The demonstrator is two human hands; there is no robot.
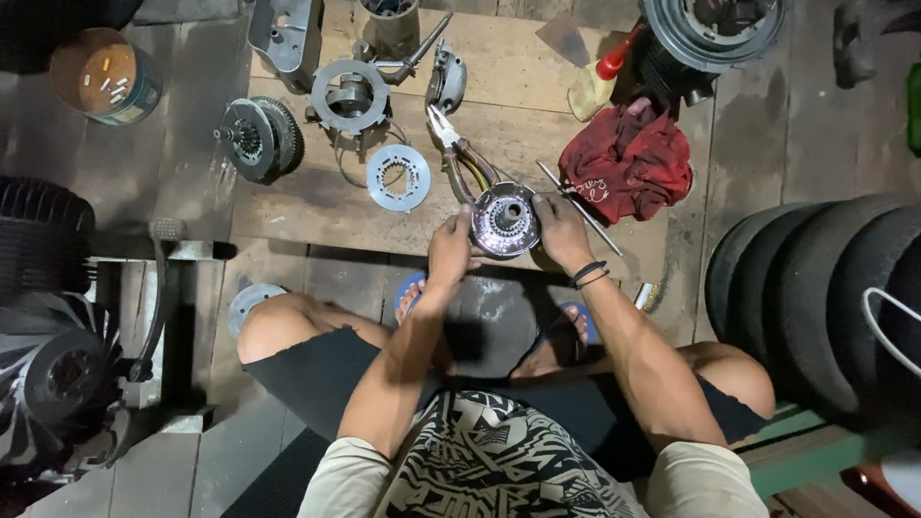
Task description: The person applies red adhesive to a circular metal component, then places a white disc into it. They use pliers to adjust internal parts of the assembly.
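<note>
Looking down at someone sitting low, bare knees spread wide, dark shorts and a black and white patterned cloth nearest the camera, blue sandals [578, 321] on a worn, stained floor. Just past the feet both hands hold a round shiny metal hub [506, 219], a polished disc with a dark hole in the middle and small teeth round the inner ring. The left hand [451, 251] grips its left rim with fingers curled around the edge; the right hand [561, 230] clamps the right rim the same way, with black bands [589, 274] on that wrist. The hub sits at the near edge of a rough wooden board [317, 206].

Right behind the hub lie pliers [459, 153] with yellowish handles, jaws pointing far, and a thin steel rod [578, 208] running diagonally. To the right is a crumpled red rag [628, 163], soft and creased. Left of the pliers lies a flat grey ring plate [398, 176] with notches round its hole, then a toothed clutch-like drum [259, 137], dull and greasy. Further off sits a big grey ring housing [349, 96]. Ribbed black tyres [815, 288] stack on the right, and a rusty round tin [104, 75] stands far left
</note>
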